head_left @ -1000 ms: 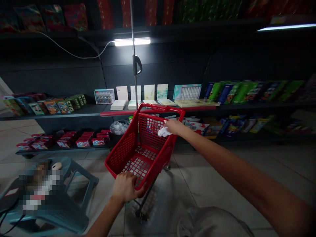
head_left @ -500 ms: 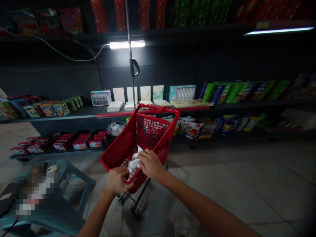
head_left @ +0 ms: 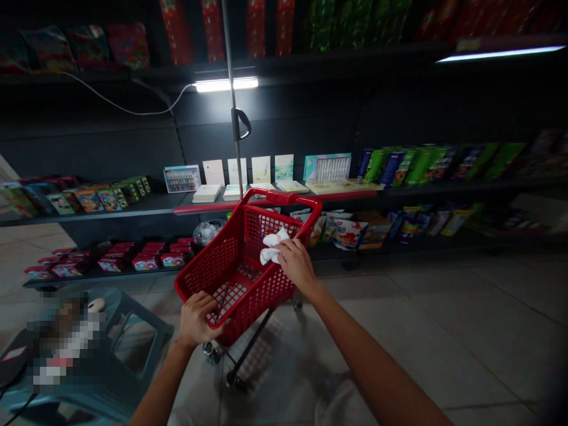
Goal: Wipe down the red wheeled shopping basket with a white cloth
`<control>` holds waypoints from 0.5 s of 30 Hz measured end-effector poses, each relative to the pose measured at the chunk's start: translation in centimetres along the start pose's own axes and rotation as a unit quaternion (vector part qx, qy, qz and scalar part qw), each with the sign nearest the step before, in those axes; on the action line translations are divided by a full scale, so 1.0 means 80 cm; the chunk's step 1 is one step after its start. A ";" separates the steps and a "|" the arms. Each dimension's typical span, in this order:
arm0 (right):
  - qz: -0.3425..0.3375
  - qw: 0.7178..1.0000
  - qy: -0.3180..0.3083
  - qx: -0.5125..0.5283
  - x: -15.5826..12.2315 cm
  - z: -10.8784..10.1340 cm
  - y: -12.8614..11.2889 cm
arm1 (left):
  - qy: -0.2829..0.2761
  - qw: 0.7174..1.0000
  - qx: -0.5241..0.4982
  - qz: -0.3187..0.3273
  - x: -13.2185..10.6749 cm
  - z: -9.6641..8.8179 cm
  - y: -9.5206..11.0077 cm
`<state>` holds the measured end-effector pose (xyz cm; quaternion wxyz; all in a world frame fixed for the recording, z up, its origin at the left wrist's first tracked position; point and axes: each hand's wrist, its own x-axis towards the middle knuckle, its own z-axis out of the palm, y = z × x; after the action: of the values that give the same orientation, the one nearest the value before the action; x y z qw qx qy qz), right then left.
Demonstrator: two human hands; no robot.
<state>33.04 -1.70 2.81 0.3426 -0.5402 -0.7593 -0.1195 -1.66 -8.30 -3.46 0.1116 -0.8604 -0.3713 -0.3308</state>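
Observation:
A small red plastic shopping cart (head_left: 222,266) stands on the tiled floor in front of me, its basket tilted toward me. My left hand (head_left: 197,318) grips the near rim of the basket. My right hand (head_left: 295,263) is closed on a crumpled white cloth (head_left: 271,247) and presses it against the right side wall of the basket, near the top edge. The cart's red handle (head_left: 277,195) is at the far end, and its wheels (head_left: 209,350) show under the basket.
Dark shelves (head_left: 146,204) with coloured boxes, notebooks and packets run across the back. A metal pole (head_left: 231,94) rises behind the cart. A blue-grey plastic stool (head_left: 133,349) stands at lower left. Open tiled floor (head_left: 421,331) lies to the right.
My right hand with the cloth went from the far right rim back to the near edge, then forward again along the right wall. The left hand kept its grip.

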 end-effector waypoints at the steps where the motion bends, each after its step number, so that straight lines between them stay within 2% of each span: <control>1: 0.010 1.000 0.008 0.002 0.003 -0.001 0.005 | -0.005 1.000 -0.003 -0.008 -0.001 -0.003 -0.004; 6: 0.058 0.998 0.021 0.026 0.010 0.006 0.011 | -0.061 0.996 -0.002 -0.059 -0.008 -0.016 -0.026; 8: 0.065 0.997 0.022 0.033 0.009 0.011 0.008 | -0.063 0.995 0.000 -0.074 -0.013 -0.019 -0.037; 12: 0.060 0.996 0.040 0.053 0.004 0.019 0.000 | -0.027 0.996 -0.004 -0.081 -0.030 -0.019 -0.062; 15: 0.060 0.994 0.057 0.074 -0.001 0.018 -0.004 | 0.021 0.991 -0.008 -0.128 -0.047 -0.017 -0.077</control>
<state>32.18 -1.08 1.74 0.4312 -0.5500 -0.7115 -0.0728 -8.62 -6.68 -5.20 0.0695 -0.7994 -0.4735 -0.3632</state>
